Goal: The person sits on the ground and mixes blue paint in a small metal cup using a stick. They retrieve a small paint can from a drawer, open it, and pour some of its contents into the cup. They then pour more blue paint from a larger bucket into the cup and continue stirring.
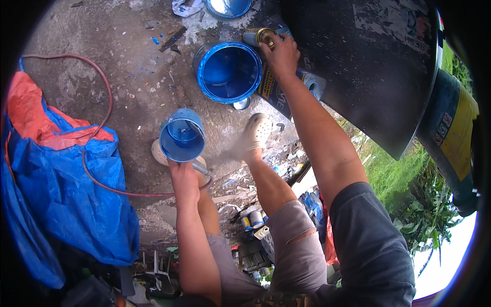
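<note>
My left hand (183,179) is closed around the lower part of an open cup (171,149), blue with paint inside and out. Beside that hand shows a grey metal part (200,166), mostly hidden, near the end of a hose. Farther off to the right, my right hand (281,55) has its fingers on the gold rim of a small can (250,38), which is tilted. Left of this hand stands a large bucket (200,78) with blue paint coating its rim and inner wall. A dark rectangular tin (276,97) lies under my right wrist.
A dull red hose (108,92) loops across the stained concrete floor (138,66). A blue and orange tarp (71,174) is heaped at left. A big dark panel (368,61) fills the upper right. A paint-smeared blue lid (228,7) lies beyond the bucket. Several cans (255,219) stand near my legs.
</note>
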Demonstrator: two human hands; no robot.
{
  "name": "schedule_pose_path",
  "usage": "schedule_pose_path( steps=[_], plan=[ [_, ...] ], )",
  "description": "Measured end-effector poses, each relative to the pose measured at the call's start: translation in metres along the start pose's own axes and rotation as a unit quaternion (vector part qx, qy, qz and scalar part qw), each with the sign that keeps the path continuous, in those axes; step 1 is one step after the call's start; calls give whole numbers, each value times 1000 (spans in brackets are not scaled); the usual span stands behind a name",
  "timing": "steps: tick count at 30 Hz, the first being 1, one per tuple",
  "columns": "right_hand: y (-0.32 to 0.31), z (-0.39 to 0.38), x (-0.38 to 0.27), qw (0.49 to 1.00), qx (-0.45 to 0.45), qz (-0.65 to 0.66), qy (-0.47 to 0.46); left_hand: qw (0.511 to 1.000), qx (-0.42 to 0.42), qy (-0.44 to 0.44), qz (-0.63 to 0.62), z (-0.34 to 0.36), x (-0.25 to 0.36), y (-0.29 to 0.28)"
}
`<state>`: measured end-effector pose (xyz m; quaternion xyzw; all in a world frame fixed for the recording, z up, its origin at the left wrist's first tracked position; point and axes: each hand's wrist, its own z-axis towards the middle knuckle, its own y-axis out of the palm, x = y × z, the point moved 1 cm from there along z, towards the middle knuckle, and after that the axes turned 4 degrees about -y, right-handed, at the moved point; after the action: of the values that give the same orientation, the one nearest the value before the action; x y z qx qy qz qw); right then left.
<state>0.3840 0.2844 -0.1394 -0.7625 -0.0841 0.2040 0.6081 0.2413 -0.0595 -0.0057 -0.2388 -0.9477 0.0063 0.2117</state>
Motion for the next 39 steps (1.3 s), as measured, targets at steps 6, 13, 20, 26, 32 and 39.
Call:
schedule_pose_path(
  steps=[6, 13, 20, 26, 32, 39],
  plan=[
    [-4, 10, 7, 995, 12, -67, -69, 1000, -19, -13, 1, 4, 11, 4],
    [-94, -21, -33, 989, 9, 141, -40, 995, -6, 68, 66, -26, 50, 21],
    [-325, -159, -140, 879, -234, 409, -75, 983, -57, 113, 132, -129, 98, 16],
    [-486, -202, -195, 901, -123, 403, -103, 954, -55, 166, 243, -287, 169, 12],
    [-642, -255, -209, 891, -92, 341, -284, 928, -52, 227, 289, -420, 197, -14],
    [-736, -306, -199, 870, -13, 170, -462, 935, -121, 193, 272, -512, 195, -57]
  ],
)
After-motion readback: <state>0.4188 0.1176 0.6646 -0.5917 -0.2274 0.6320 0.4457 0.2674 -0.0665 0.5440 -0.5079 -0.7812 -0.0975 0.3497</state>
